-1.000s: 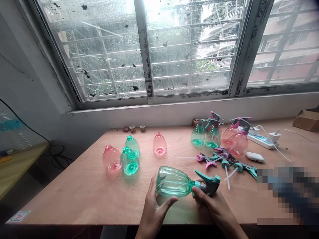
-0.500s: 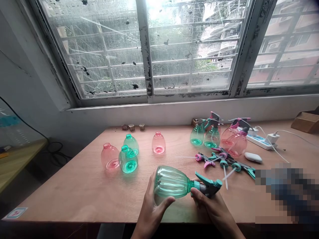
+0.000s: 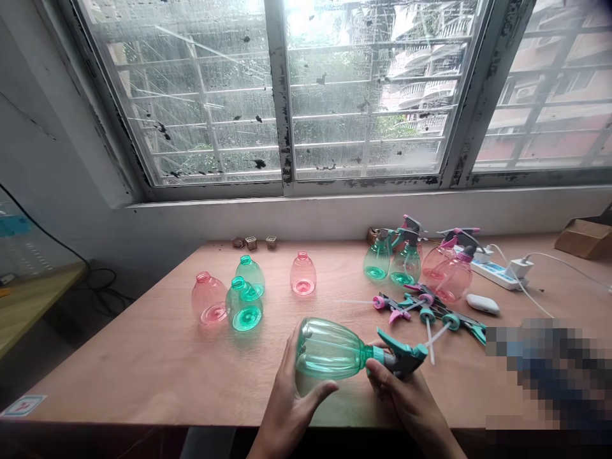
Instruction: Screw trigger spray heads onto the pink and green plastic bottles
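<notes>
A clear green spray bottle (image 3: 329, 349) lies sideways in the air over the table's front edge, its teal and black trigger head (image 3: 401, 354) pointing right. My left hand (image 3: 296, 389) cups the base end, thumb below and fingers behind. At the neck, my right hand (image 3: 406, 395) has its thumb and fingers closed around the teal collar. Beyond them stand open-topped bottles: a pink one (image 3: 208, 299), a green one (image 3: 245, 306) with another green one (image 3: 251, 274) behind it, and a pink one (image 3: 303, 274). Loose trigger heads (image 3: 428, 312) with white tubes lie to the right.
Several bottles with heads fitted, green (image 3: 406, 262) and pink (image 3: 452, 274), stand at the back right. Near them are a white power strip (image 3: 497, 271), a white oval object (image 3: 482, 304) and a cardboard box (image 3: 586, 236). Small cubes (image 3: 251, 243) sit by the wall. A blurred patch covers the right front.
Both hands keep the same hold on the spray bottle, which has barely moved. The camera view has shifted slightly.
</notes>
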{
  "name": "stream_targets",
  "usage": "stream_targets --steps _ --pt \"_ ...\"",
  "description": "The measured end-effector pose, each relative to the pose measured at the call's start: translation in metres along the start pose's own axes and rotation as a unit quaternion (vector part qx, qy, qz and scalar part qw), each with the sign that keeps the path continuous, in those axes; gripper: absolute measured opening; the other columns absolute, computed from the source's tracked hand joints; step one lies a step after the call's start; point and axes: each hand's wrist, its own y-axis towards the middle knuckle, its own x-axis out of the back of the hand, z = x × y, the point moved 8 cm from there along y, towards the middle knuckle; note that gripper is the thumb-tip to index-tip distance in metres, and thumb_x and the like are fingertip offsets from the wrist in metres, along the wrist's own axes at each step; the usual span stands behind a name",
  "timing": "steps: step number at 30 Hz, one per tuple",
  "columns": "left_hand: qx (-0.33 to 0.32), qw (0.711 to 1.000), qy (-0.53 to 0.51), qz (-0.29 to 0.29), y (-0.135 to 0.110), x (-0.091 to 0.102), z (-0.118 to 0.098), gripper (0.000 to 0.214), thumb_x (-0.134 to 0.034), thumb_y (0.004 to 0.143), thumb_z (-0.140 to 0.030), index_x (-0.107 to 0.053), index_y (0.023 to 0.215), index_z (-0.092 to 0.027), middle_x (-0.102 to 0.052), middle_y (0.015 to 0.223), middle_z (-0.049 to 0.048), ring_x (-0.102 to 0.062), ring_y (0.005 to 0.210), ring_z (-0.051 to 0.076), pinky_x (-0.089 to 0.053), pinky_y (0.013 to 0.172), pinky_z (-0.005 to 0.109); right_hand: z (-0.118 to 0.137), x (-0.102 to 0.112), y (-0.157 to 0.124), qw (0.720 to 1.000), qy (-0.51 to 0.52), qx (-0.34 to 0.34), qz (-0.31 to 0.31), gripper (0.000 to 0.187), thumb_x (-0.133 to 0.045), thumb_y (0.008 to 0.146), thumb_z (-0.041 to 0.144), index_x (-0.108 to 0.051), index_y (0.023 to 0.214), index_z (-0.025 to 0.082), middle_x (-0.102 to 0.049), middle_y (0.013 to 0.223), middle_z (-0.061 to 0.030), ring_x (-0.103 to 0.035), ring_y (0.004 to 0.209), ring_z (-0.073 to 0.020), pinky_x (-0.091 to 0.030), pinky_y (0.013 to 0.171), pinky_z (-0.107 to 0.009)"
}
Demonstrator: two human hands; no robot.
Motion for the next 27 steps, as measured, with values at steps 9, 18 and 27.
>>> stream_targets --steps 9,18,27 --pt "-0.003 1.000 -0.007 0.000 0.002 -0.001 -0.004 0.082 -0.075 0.088 -0.045 -0.036 0.159 -0.034 -0.044 0.163 0.0091 -0.044 0.150 0.034 -0.036 0.126 0.051 0.003 0.001 0.002 1.000 -0.010 -0.005 -0.018 0.051 -0.086 0.075 0.063 -0.065 0.088 0.018 -0.059 0.060 0.0013 -0.048 0.049 -0.0127 -0.034 0.050 -0.027" --pt "0.027 0.999 -0.043 -0.002 -0.001 0.000 -0.002 0.088 -0.078 0.084 -0.050 -0.035 0.158 -0.029 -0.047 0.162 0.0129 -0.046 0.149 0.036 -0.035 0.126 0.053 0.007 -0.002 -0.004 0.999 -0.045 0.005 -0.003 0.049 -0.085 0.078 0.059 -0.071 0.098 0.017 -0.059 0.062 0.0012 -0.050 0.053 -0.0143 -0.038 0.053 -0.028" --pt "0.001 1.000 0.009 -0.002 0.004 -0.002 -0.004 0.076 -0.076 0.087 -0.046 -0.043 0.154 -0.032 -0.051 0.158 0.0091 -0.048 0.147 0.032 -0.038 0.125 0.049 0.003 0.009 -0.001 0.998 -0.045 -0.018 -0.037 0.050 -0.085 0.076 0.062 -0.066 0.088 0.018 -0.056 0.056 0.0028 -0.049 0.051 -0.0141 -0.036 0.052 -0.027"
